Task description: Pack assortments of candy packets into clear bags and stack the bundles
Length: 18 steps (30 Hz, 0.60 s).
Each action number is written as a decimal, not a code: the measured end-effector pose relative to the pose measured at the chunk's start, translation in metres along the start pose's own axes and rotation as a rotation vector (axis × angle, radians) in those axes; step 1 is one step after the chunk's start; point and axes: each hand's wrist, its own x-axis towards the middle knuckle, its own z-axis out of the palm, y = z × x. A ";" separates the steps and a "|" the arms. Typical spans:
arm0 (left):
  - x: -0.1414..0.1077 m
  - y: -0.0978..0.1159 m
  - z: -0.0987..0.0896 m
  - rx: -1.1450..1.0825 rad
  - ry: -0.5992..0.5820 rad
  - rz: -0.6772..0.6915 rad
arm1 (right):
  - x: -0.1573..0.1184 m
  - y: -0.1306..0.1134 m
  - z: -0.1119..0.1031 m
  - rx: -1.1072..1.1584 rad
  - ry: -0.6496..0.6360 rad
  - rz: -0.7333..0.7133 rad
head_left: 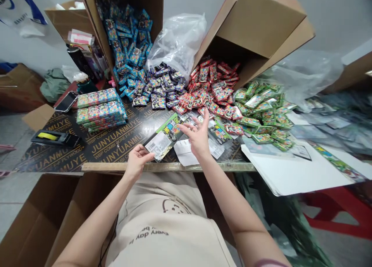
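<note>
My left hand pinches the lower left corner of a printed clear bag with a green and black header, tilted above the table's front edge. Over the bag's right side is my right hand, its fingers spread; whether a fingertip touches the bag I cannot tell. Beneath and beside that hand lie a second printed bag and a white paper slip. Just beyond are heaps of small packets: blue, dark purple, red and green.
Stacked packs stand at the left, near a tape dispenser and a phone. Two cardboard boxes, a left one and a right one, open toward me behind the heaps. White sheets overhang the front edge at right.
</note>
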 end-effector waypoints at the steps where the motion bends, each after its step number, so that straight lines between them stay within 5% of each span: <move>1: -0.001 -0.001 0.001 -0.009 0.012 0.010 | 0.001 0.001 -0.001 -0.029 0.008 -0.014; 6: -0.004 -0.010 0.008 -0.059 0.070 0.107 | 0.008 0.013 -0.004 -0.081 0.081 -0.098; 11: 0.002 -0.019 -0.001 0.194 0.036 0.201 | 0.008 0.012 0.006 0.061 -0.121 -0.130; 15: 0.016 0.010 -0.002 0.608 0.162 0.607 | -0.006 0.009 0.020 -0.011 -0.243 -0.201; 18: 0.027 0.045 0.009 0.812 0.073 0.817 | -0.018 0.015 0.031 -0.004 -0.375 -0.166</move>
